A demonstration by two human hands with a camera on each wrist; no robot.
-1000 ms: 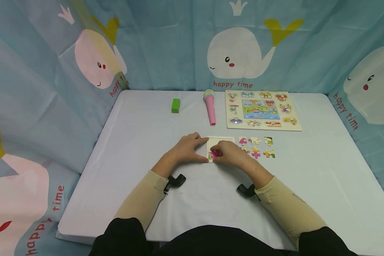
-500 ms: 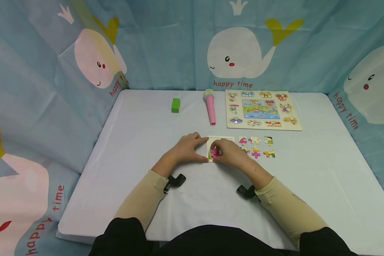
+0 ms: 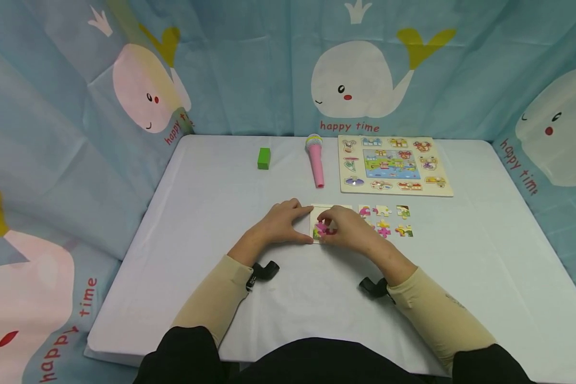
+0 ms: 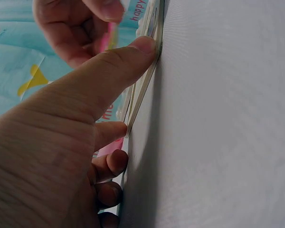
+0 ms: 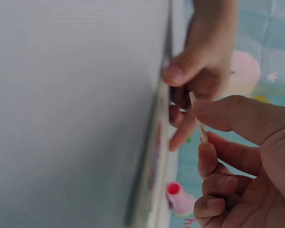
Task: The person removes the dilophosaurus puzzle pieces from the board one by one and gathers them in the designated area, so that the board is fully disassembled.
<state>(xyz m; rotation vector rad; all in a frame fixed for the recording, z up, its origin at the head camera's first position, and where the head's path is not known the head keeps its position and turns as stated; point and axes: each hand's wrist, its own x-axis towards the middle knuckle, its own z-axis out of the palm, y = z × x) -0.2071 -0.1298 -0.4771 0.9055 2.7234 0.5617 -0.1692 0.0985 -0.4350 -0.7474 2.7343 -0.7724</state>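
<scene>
In the head view, my left hand (image 3: 280, 221) holds a small pale puzzle tray (image 3: 317, 212) by its left side, thumb near the lower corner and index finger at the upper one. The left wrist view shows that thumb pressing on the edge of the tray (image 4: 141, 92). My right hand (image 3: 348, 229) is over the tray and pinches a thin jigsaw piece (image 5: 198, 118) between thumb and fingers, raised off the tray and seen edge-on. Pink and green picture (image 3: 318, 230) shows in the tray's lower left. My right hand covers much of the tray.
Several loose jigsaw pieces (image 3: 383, 229) lie right of the tray on the white table (image 3: 211, 181). Behind are a green block (image 3: 264, 158), a pink toy microphone (image 3: 316, 162) and a large wooden puzzle board (image 3: 393, 186). A blue whale-print curtain (image 3: 249, 69) surrounds the table.
My right hand has shifted slightly right, and more of the pink picture in the tray's lower left shows. My left hand stays in place on the tray.
</scene>
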